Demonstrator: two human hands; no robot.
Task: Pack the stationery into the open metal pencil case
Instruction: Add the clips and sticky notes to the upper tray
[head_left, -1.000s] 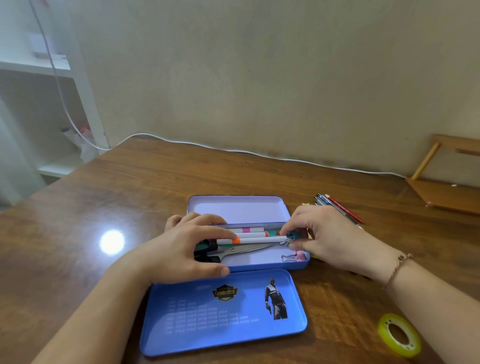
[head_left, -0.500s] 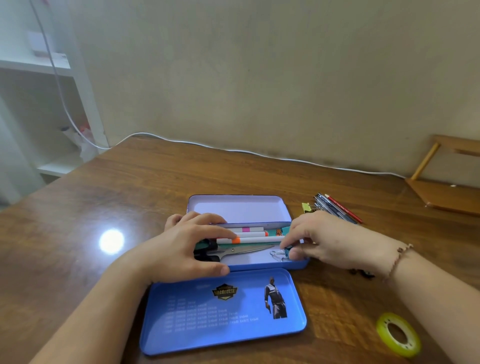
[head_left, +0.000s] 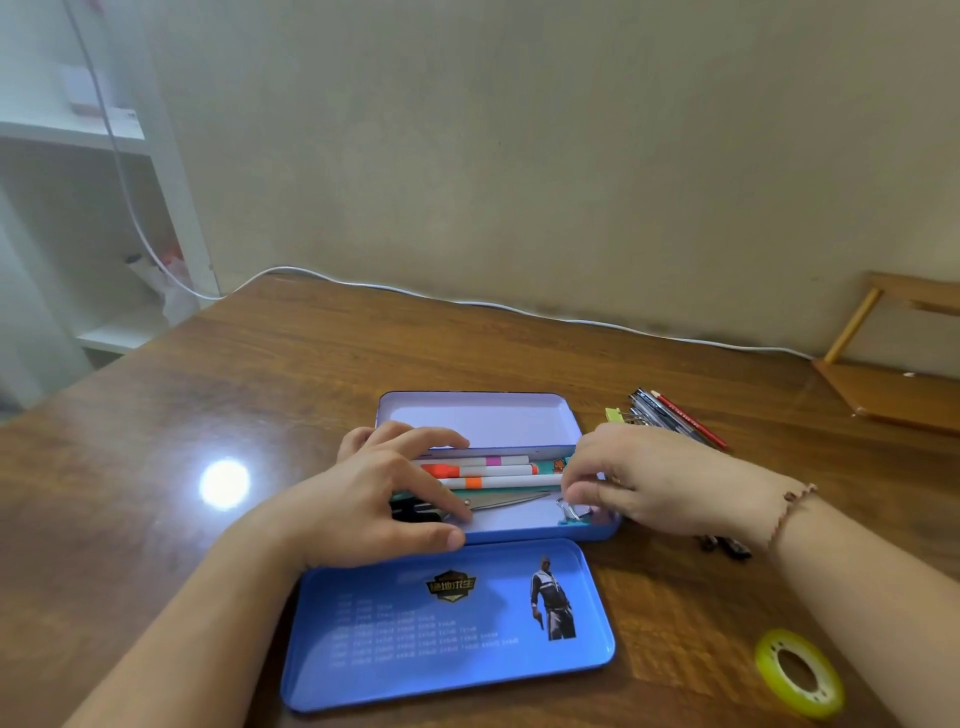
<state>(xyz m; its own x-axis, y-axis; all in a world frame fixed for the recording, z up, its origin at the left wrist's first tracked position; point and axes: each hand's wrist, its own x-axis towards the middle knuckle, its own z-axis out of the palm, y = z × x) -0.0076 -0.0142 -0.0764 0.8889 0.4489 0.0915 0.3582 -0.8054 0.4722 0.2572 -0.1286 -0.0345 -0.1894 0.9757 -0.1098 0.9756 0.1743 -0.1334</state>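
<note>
The open blue metal pencil case (head_left: 519, 534) lies mid-table. It holds white markers with orange and pink bands (head_left: 485, 471), scissors (head_left: 511, 501) and a teal binder clip (head_left: 571, 518) in its right corner. My left hand (head_left: 374, 499) grips the case's left end, thumb on the front wall, fingers over the markers and the scissors' handles. My right hand (head_left: 639, 483) hovers over the right end, fingers loosely curled just above the clip and apart from it. Part of that corner is hidden under it.
The printed blue lid (head_left: 452, 623) lies in front of the case. Pens and a red pencil (head_left: 680, 415) with a yellow-green clip (head_left: 614, 414) lie right of it. Small black items (head_left: 727, 546) sit by my right wrist. A yellow tape roll (head_left: 800, 673) is near right.
My right hand moved from the markers' right ends to the case's right corner, set a teal binder clip down there and lifted slightly. My left hand stayed on the case.
</note>
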